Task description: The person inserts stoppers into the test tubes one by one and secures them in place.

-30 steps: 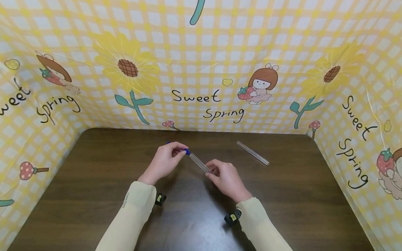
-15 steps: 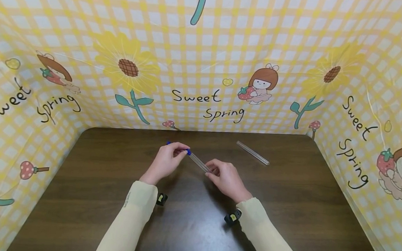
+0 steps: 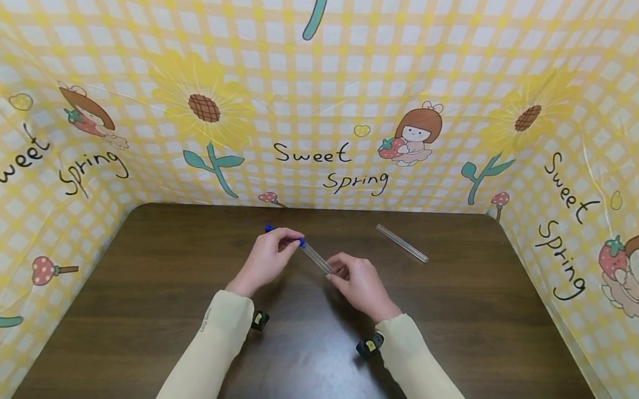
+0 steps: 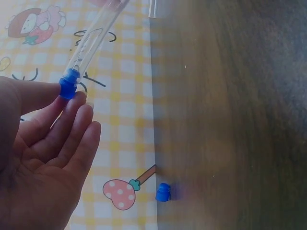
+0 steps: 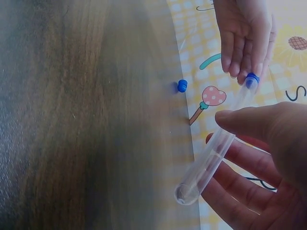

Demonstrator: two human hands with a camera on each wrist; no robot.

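Observation:
Between both hands, a clear test tube slants above the table. My left hand pinches a blue stopper between thumb and forefinger at the tube's mouth; its narrower end sits inside the rim in the left wrist view. My right hand grips the tube, thumb on one side and fingers on the other, and the rounded closed end sticks out past them in the right wrist view. The left hand's other fingers are extended, holding nothing.
A second clear test tube lies at the back right of the dark wooden table. Another blue stopper rests near the back edge, just beyond my left hand. Yellow checked cloth walls the back and sides.
My left hand has shifted slightly right with the blue stopper, along the tube's direction. The loose stopper behind it shows more. My right hand stays in place.

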